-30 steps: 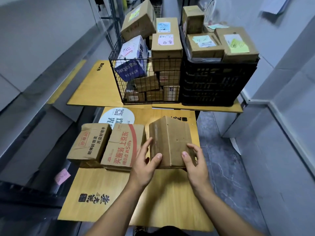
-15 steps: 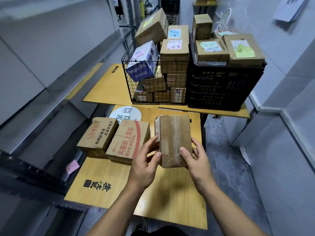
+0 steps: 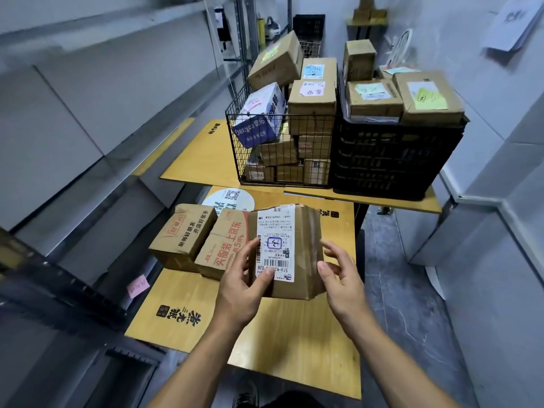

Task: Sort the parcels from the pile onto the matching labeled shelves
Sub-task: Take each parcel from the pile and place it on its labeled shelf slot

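Observation:
I hold a brown cardboard parcel (image 3: 306,248) above the near yellow table (image 3: 294,334), its white shipping label facing up toward me. My left hand (image 3: 243,285) grips its left edge with the thumb on the label. My right hand (image 3: 338,275) touches its right edge, fingers spread. Two more brown parcels lie to the left on the table: one with black print (image 3: 182,234) and one with red print (image 3: 223,245). Grey metal shelves (image 3: 97,160) run along the left, with a pink note (image 3: 137,285) on a lower ledge.
A wire basket (image 3: 235,134) full of parcels and a black plastic crate (image 3: 391,160) topped with labelled boxes stand on the far yellow table (image 3: 203,154). A grey wall and ledge lie to the right, over a dark floor (image 3: 406,304).
The parcel has been turned in my hands, so the white label now faces up instead of the plain taped side. The view has tilted up and moved closer.

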A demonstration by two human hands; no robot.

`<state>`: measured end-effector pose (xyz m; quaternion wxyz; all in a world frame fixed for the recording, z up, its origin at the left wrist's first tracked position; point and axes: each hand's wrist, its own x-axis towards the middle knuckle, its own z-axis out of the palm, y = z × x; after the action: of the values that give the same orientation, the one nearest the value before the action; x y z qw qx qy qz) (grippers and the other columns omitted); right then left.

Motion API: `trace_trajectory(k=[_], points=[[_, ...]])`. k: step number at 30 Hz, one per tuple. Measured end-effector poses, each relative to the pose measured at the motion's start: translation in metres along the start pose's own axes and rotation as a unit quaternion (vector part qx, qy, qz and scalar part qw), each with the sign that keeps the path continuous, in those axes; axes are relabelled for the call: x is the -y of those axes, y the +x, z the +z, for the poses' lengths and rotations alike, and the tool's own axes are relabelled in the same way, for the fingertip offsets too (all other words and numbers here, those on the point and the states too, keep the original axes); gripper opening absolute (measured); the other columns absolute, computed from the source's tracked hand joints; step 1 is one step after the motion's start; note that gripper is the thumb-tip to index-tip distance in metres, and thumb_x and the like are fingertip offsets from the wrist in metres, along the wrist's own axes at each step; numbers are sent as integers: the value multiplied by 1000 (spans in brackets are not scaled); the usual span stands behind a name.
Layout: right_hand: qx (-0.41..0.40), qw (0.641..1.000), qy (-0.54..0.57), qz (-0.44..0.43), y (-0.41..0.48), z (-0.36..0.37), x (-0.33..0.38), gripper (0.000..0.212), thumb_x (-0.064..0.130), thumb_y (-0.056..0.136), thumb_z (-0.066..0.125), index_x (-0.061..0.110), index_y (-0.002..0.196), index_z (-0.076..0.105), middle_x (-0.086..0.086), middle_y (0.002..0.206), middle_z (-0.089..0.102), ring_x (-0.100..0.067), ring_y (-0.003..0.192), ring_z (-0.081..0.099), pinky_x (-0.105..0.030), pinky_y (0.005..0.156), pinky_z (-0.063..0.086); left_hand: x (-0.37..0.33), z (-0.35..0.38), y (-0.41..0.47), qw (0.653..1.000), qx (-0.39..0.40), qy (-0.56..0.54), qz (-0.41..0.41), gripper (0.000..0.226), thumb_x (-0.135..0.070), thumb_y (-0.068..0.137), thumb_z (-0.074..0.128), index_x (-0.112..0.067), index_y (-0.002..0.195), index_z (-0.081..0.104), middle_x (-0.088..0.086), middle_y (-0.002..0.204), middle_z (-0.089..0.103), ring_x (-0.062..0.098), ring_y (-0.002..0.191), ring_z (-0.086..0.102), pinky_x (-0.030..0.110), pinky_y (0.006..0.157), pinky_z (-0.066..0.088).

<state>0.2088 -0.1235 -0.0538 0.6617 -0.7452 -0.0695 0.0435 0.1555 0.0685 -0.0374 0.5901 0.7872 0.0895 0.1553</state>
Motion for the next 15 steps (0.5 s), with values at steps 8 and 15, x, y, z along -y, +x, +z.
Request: trace_trajectory(k=[8, 15], points=[[100, 995, -15, 5, -10, 7, 15, 54, 60, 84, 62, 59, 135, 46, 19, 133, 56, 1, 118, 58, -27, 85, 58, -3, -13, -23, 989, -61, 129, 46, 56, -21, 86, 72, -39, 133, 49, -28, 128, 41, -20, 119, 37, 0, 91, 32], [135, 989, -59, -31, -25, 49, 26, 69, 37, 86, 78, 75, 121, 32, 47, 114, 51, 12, 113, 54, -38, 97, 55, -2, -42, -59, 973, -121, 196, 30, 57, -30, 88, 69, -43, 138, 44, -11, 130, 45, -14, 116, 41, 18, 92, 44]])
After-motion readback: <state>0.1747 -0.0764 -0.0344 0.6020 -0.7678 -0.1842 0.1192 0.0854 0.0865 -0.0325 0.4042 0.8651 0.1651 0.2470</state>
